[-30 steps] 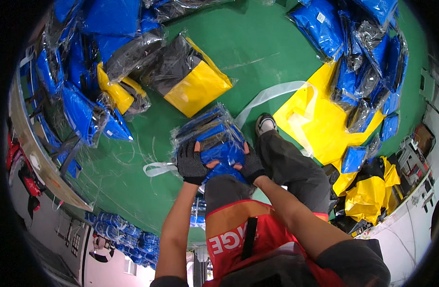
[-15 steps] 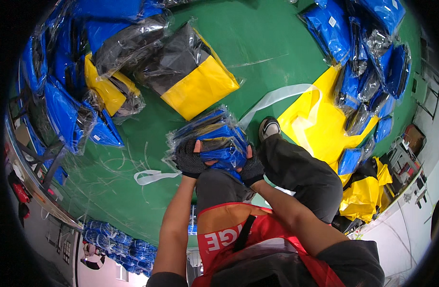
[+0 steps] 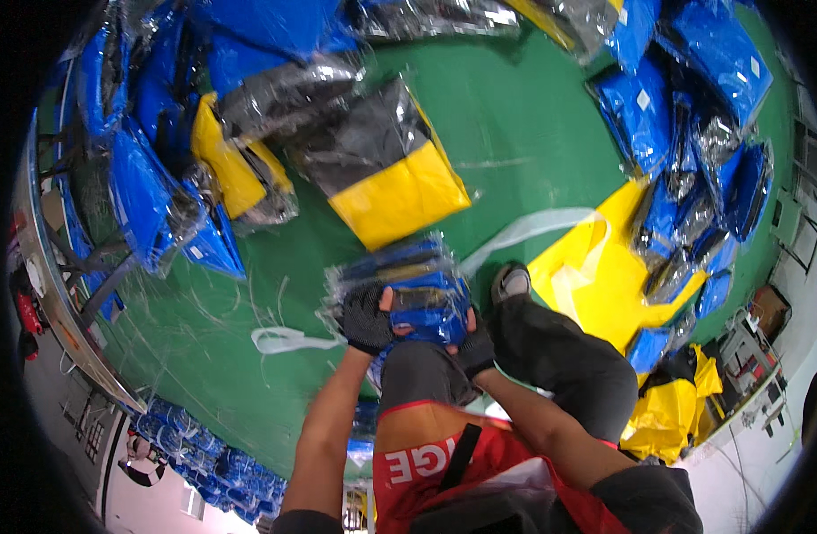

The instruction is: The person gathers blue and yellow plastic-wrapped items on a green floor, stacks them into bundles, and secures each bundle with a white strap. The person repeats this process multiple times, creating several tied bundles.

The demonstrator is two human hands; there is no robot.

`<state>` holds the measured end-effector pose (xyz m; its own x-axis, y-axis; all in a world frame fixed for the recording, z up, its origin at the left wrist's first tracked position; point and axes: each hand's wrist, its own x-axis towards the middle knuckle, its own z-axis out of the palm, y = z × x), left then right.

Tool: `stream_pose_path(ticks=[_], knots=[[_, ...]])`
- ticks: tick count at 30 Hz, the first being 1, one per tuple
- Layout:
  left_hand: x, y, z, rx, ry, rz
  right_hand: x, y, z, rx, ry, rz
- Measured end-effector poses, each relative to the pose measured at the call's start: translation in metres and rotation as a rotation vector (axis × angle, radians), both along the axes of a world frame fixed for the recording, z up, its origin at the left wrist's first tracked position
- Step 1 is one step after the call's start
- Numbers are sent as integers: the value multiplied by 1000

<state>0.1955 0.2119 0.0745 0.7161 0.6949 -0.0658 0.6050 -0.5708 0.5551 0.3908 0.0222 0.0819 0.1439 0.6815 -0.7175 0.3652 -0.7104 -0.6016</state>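
Right in front of my knee is a stack of folded blue packages (image 3: 422, 298) in clear plastic wrap, with thin black and yellow layers showing among the blue. My left hand (image 3: 366, 322), in a dark fingerless glove, is closed on the stack's left side with the thumb over the top. My right hand (image 3: 476, 345), gloved alike, grips the near right side; some of its fingers are hidden behind the packages. Just beyond the stack, a wrapped yellow and black package (image 3: 400, 200) lies flat on the green floor (image 3: 506, 133).
Wrapped blue packages (image 3: 146, 196) are heaped at the left, and more blue packages (image 3: 635, 111) at the right. A yellow sheet (image 3: 578, 276) lies beside my foot, under a white strap (image 3: 542, 227). A table edge (image 3: 79, 351) runs along the left; bundled blue goods (image 3: 204, 458) are behind it.
The whole view has shifted, so the far packages sit lower in the picture. Both hands keep hold of the stack, which stays by my knee.
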Motion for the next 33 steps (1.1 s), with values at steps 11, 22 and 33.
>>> stream_pose_path(ticks=[11, 22, 33], knots=[[11, 17, 6, -4, 24, -1, 78, 299, -94, 295, -397, 7], [-53, -20, 40, -292, -362, 755, 199, 236, 8, 354, 229, -731], [-169, -156, -137, -1527, -704, 2187, 132, 76, -173, -341, -572, -706]])
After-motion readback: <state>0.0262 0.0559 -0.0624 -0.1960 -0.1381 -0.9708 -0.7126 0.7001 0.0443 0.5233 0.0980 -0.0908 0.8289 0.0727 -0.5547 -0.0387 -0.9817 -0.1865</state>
